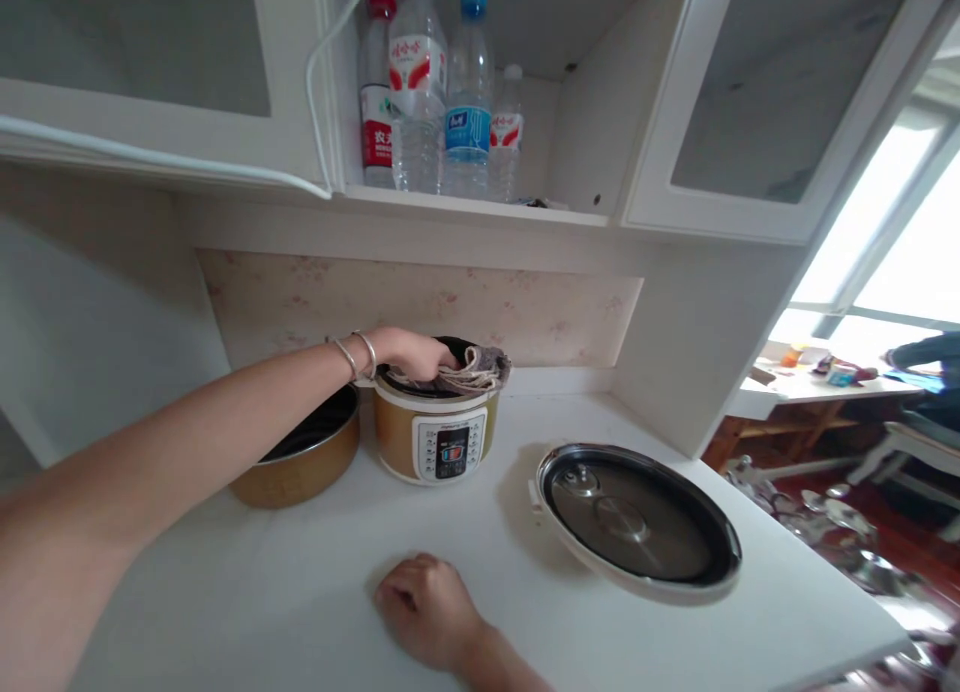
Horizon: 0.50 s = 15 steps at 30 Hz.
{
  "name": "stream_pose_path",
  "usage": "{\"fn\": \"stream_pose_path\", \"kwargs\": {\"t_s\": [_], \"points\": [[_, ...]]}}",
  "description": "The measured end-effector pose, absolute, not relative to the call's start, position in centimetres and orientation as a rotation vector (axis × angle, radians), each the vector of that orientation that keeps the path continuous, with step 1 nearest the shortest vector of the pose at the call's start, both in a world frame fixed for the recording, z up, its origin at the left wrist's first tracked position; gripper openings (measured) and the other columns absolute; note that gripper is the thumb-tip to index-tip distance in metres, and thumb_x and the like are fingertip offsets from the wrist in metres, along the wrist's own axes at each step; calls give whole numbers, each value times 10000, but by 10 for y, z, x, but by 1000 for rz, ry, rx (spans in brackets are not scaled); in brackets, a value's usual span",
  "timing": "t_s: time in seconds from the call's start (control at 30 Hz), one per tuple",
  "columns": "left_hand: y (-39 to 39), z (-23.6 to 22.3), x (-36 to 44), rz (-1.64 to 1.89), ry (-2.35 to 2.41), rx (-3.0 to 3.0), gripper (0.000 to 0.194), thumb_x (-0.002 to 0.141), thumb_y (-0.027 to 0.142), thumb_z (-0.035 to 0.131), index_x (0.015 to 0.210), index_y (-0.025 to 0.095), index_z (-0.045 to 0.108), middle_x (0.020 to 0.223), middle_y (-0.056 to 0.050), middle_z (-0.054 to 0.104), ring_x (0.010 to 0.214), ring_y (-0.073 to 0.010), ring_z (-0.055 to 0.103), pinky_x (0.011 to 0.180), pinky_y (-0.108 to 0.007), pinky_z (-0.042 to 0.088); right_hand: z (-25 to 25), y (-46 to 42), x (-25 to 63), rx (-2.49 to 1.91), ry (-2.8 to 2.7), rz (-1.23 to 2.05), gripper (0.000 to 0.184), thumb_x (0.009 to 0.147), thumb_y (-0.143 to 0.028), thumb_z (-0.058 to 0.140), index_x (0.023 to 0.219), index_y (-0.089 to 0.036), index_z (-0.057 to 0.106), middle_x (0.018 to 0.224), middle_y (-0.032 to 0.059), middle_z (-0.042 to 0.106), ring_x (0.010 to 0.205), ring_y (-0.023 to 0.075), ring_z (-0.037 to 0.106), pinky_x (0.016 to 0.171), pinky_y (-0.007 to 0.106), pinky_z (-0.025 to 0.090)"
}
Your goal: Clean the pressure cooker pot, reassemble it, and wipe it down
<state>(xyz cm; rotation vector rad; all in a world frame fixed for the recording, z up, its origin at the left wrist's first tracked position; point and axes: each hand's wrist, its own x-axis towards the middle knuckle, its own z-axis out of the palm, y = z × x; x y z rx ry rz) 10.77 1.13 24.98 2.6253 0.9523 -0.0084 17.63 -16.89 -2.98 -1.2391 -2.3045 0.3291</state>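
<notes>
Pressing a grey-brown cloth with a pale edge (484, 372) at the rim of a gold-and-white round electric cooker (396, 432), left hand (420, 355) — fingers closed on the cloth, tips partly hidden by cloth and rim. Two silver-coloured metal bangles (363, 356) on the left wrist. Cooker stands upright and lidless near the back edge of the white countertop (300, 602), control panel facing front. Cloth hangs partly over the cooker's right rim.

Right hand (431, 612) is empty, curled into a loose fist, fingers together, low over the countertop in front of the cooker; contact with the surface cannot be told. Gold round pot with a dark inside (300, 477) sits just left of the cooker, partly behind the left forearm. Round white-rimmed lid with a dark metallic underside (645, 527) lies underside up near the countertop's right edge — well apart from the cooker. Clear plastic bottles (469, 137) stand on the white cabinet shelf (480, 207) above.
</notes>
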Motion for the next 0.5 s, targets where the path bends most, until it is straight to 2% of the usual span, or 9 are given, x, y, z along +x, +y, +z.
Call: {"fn": "stream_pose_path", "kwargs": {"t_s": [0.13, 0.27, 0.4, 0.5], "points": [[-39, 239, 108, 173, 889, 3078, 302, 691, 85, 594, 927, 228, 717, 819, -113, 692, 678, -246, 618, 672, -343, 414, -24, -178, 165, -1346, -2221, 338, 227, 854, -135, 487, 712, -188, 657, 768, 6, 709, 732, 119, 622, 694, 188, 397], [-93, 219, 111, 318, 804, 3459, 322, 845, 93, 411, 1029, 181, 661, 948, -176, 654, 769, -280, 637, 654, -369, 411, -13, -191, 149, -1372, -2255, 389, 233, 846, -145, 502, 675, -179, 656, 740, -1, 706, 701, 113, 622, 678, 191, 385], [-129, 187, 110, 416, 828, 3570, 371, 885, 102, 350, 1127, 167, 623, 1043, -211, 630, 808, -289, 640, 573, -354, 407, 12, -209, 135, -1146, -2422, 630, 199, 872, -189, 509, 804, -189, 696, 817, -20, 717, 697, 89, 608, 623, 152, 387], [-147, 146, 107, 411, 878, 3602, 410, 885, 118, 361, 1223, 167, 588, 1177, -244, 591, 889, -329, 644, 516, -346, 405, 39, -241, 125, -931, -2578, 809, 175, 894, -251, 529, 915, -248, 702, 898, -66, 714, 765, 83, 621, 661, 132, 416]]}}
